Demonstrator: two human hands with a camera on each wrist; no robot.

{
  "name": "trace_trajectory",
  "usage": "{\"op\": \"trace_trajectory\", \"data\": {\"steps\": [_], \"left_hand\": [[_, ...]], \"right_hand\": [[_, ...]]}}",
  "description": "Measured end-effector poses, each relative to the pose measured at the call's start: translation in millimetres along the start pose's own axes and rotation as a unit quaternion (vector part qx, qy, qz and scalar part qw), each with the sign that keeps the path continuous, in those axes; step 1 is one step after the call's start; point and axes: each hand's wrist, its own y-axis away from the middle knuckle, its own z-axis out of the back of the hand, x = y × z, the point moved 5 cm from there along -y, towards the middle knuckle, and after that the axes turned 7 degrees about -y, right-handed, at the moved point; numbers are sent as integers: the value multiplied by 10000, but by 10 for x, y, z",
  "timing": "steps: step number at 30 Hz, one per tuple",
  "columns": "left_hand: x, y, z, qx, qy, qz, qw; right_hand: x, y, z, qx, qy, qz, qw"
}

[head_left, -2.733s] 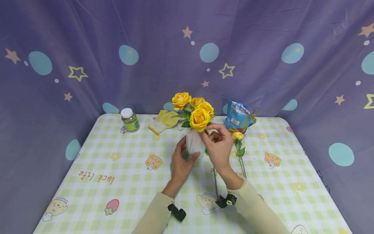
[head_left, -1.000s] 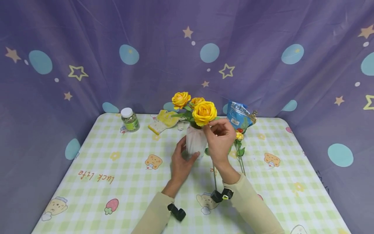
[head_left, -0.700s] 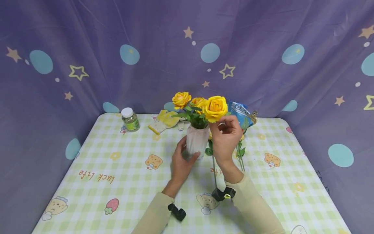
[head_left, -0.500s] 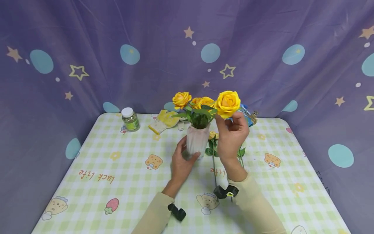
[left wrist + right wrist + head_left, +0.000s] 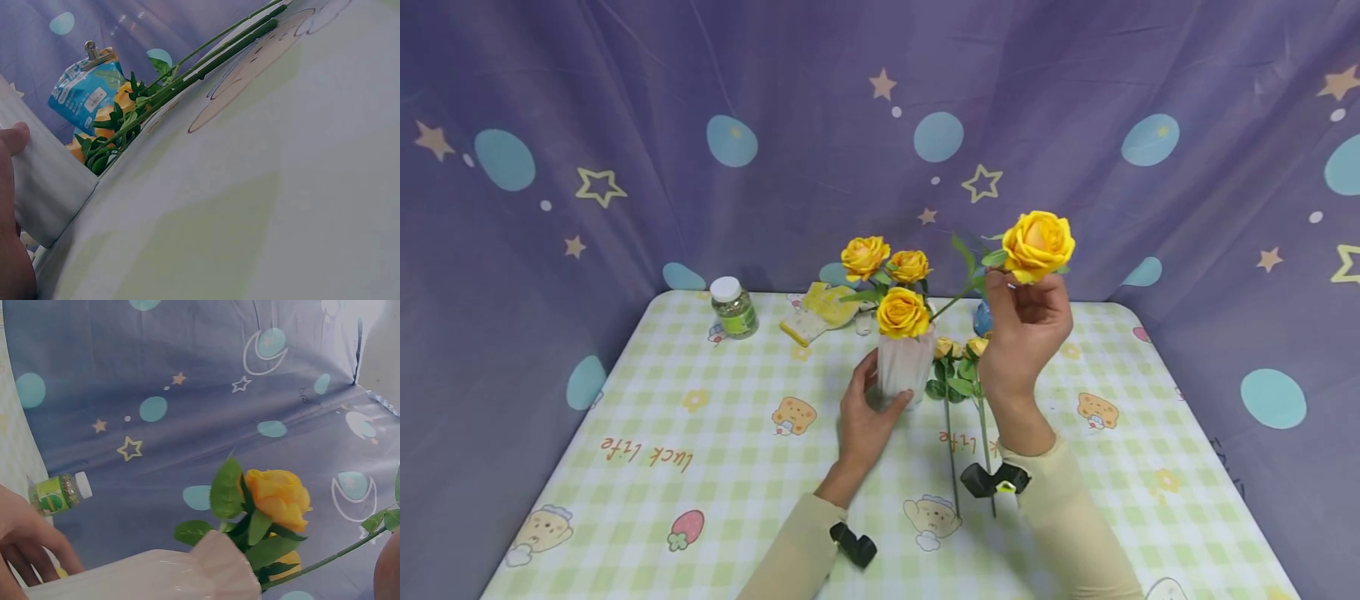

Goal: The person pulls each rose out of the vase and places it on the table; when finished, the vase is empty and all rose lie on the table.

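My left hand (image 5: pixel 868 417) grips the white ribbed vase (image 5: pixel 902 371) low on its side, fingers behind and thumb in front. Out of the vase rise yellow artificial roses, one rose (image 5: pixel 902 312) leaning over the front rim. Up to the right, my right hand (image 5: pixel 1026 342) pinches another yellow rose (image 5: pixel 1037 246) just under its bloom. That rose's green stem (image 5: pixel 340 552) slants from the vase mouth toward the hand in the right wrist view, so its lower end is hidden inside the vase.
Right of the vase, more yellow roses (image 5: pixel 976 346) lie with stems toward me. A blue bag (image 5: pixel 87 94) with a metal clip stands behind them. At the back left are a seed-filled jar (image 5: pixel 735 308) and yellow-white gloves (image 5: pixel 827 308). A purple curtain (image 5: pixel 820 83) surrounds the table.
My right hand has moved up and right, drawing its rose away from the bunch. Another rose in the vase has tipped toward the front. My left hand stays on the vase.
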Motion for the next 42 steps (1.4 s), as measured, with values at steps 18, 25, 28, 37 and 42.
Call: {"op": "trace_trajectory", "data": {"steps": [18,25,28,37,42], "left_hand": [[42,-1,-16,22,144,38,9999],[37,-2,-14,-33,130,-94,9999],[41,-1,-15,3,116,-32,9999],[29,10,-15,70,43,87,9999],[26,7,-16,46,68,65,9999]], "right_hand": [[224,-291,26,-465,-798,278,9953],[359,-442,107,-768,-889,470,9920],[412,-498,144,-821,-904,517,9912],[494,-609,298,-1016,-787,539,9902],[508,-636,332,-1040,-753,540,9903]]}}
